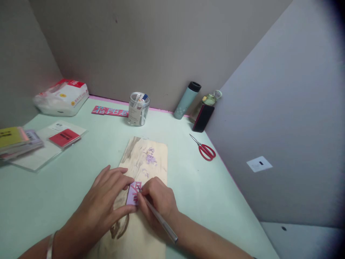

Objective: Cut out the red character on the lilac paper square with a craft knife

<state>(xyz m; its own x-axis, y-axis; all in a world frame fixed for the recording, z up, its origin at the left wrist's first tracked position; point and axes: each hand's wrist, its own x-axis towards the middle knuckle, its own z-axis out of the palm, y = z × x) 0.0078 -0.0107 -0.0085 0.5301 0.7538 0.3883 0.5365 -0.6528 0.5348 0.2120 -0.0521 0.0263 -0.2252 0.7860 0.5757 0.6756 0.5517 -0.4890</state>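
A small flat purple block [132, 197] with red character-like marks lies on a wooden board [157, 223]. My left hand [109, 192] grips it between thumb and forefinger, pressing it to the board from the left. Held like a pen in my right hand [159, 198] is a craft knife [164, 223] with a slim silver handle. Its thin tip touches or nearly touches the block's marked face; my fingers partly hide that end. Purple shavings [151, 158] are scattered on the board beyond the block.
Red-handled scissors [206, 151] lie right of the board. Behind stand a clear jar [138, 109] of tools, a blue-green bottle [187, 100] and a phone [203, 118] leaning on a green bottle [208, 98]. Packets [18, 142], a red pad [64, 138] and a tissue pack [64, 97] are at left.
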